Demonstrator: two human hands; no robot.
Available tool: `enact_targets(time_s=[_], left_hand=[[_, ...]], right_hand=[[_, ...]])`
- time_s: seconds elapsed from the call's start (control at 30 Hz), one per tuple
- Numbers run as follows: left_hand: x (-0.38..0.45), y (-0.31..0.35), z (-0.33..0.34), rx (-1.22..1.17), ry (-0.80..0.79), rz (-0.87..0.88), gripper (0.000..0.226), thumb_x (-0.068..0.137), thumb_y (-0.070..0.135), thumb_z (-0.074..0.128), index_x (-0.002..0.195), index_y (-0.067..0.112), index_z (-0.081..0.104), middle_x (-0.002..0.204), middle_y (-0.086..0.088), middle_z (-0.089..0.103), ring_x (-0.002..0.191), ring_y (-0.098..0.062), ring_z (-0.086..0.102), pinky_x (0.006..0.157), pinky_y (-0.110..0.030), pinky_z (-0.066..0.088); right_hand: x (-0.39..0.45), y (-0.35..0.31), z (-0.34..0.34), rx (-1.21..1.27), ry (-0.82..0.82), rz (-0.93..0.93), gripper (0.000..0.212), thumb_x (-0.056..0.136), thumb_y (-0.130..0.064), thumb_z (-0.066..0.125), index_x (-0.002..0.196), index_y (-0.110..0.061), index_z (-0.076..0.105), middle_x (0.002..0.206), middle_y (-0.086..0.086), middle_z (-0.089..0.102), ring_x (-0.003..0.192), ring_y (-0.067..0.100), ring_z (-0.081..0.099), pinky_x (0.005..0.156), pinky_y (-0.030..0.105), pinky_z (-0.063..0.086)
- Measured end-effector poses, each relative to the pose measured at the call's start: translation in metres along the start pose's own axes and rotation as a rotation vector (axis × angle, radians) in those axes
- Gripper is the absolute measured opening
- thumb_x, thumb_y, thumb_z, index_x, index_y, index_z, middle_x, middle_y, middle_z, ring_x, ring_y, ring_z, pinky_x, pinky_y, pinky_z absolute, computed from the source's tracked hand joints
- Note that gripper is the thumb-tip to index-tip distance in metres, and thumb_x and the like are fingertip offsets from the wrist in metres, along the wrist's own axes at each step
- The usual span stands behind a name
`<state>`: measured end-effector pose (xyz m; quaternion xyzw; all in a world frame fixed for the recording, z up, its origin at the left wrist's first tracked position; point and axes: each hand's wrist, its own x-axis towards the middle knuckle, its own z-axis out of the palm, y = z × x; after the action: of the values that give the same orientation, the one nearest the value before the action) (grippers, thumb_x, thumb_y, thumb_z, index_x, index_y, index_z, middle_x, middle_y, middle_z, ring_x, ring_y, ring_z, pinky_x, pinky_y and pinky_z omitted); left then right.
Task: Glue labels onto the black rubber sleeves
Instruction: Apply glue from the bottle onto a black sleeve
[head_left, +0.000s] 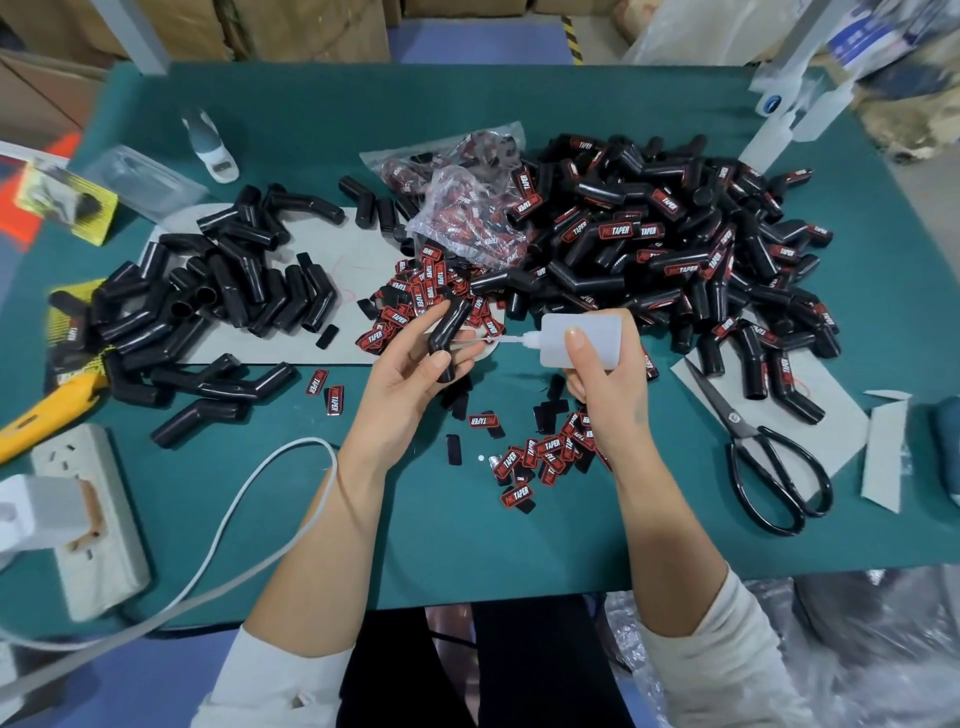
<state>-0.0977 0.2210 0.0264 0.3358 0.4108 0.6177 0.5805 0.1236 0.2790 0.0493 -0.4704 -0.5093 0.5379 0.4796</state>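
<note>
Left hand (415, 374) gripping bent black rubber sleeve (448, 332) above counter (467, 545); right hand (602, 374) squeezing glue bottle (579, 340), nozzle at sleeve. Probably light, pliable (slippery-looking gloss); best held at ends.

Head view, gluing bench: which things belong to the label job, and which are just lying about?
In use:
- bent sleeve, held by the left hand
- glue bottle, held by the right hand
- loose labels
- unlabelled sleeves
- labelled sleeves
- bag of labels

Lying about:
- scissors
- yellow knife
- power strip
- white cable
</note>
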Motion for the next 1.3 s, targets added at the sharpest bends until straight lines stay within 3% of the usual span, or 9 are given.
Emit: enact_targets(time_s=[0.27, 0.57, 0.8, 0.97, 1.3], left_hand=[[-0.001, 0.001, 0.002, 0.034, 0.022, -0.003, 0.049, 0.102, 0.002, 0.055, 0.148, 0.019, 0.054, 0.122, -0.011, 0.074, 0.119, -0.037, 0.070, 0.101, -0.038, 0.055], [0.000, -0.002, -0.001, 0.038, 0.010, 0.000, 0.049, 0.103, 0.001, 0.055, 0.147, 0.022, 0.057, 0.123, -0.012, 0.073, 0.118, -0.036, 0.070, 0.100, -0.037, 0.055], [0.001, -0.001, 0.001, 0.049, 0.001, 0.001, 0.049, 0.102, 0.001, 0.055, 0.146, 0.021, 0.057, 0.122, -0.011, 0.073, 0.116, -0.034, 0.071, 0.101, -0.037, 0.055], [0.001, -0.001, 0.001, 0.059, -0.001, 0.002, 0.049, 0.101, 0.002, 0.055, 0.147, 0.018, 0.054, 0.122, -0.010, 0.073, 0.116, -0.032, 0.071, 0.102, -0.038, 0.055], [0.001, -0.002, -0.001, 0.056, -0.011, 0.006, 0.050, 0.102, 0.002, 0.056, 0.144, 0.029, 0.062, 0.123, -0.011, 0.073, 0.116, -0.033, 0.071, 0.101, -0.037, 0.055]], right_hand=[[-0.004, -0.005, 0.002, -0.070, 0.021, -0.031, 0.025, 0.092, -0.057, 0.069, 0.105, -0.039, 0.058, 0.104, 0.003, 0.065, 0.085, 0.013, 0.060, 0.062, 0.021, 0.047], [-0.006, -0.008, 0.001, -0.098, 0.011, -0.048, 0.015, 0.095, -0.050, 0.067, 0.105, -0.043, 0.058, 0.107, 0.001, 0.067, 0.097, 0.015, 0.066, 0.076, 0.029, 0.053], [-0.007, -0.010, 0.002, -0.112, 0.022, -0.051, 0.015, 0.095, -0.048, 0.067, 0.105, -0.040, 0.058, 0.109, 0.004, 0.066, 0.099, 0.018, 0.064, 0.080, 0.038, 0.054], [-0.008, -0.011, 0.001, -0.124, 0.014, -0.073, 0.016, 0.096, -0.047, 0.067, 0.106, -0.040, 0.058, 0.109, 0.002, 0.066, 0.099, 0.017, 0.064, 0.079, 0.037, 0.053], [-0.008, -0.011, 0.001, -0.128, 0.026, -0.069, 0.016, 0.095, -0.046, 0.067, 0.106, -0.039, 0.057, 0.109, 0.004, 0.065, 0.097, 0.017, 0.063, 0.081, 0.042, 0.054]])
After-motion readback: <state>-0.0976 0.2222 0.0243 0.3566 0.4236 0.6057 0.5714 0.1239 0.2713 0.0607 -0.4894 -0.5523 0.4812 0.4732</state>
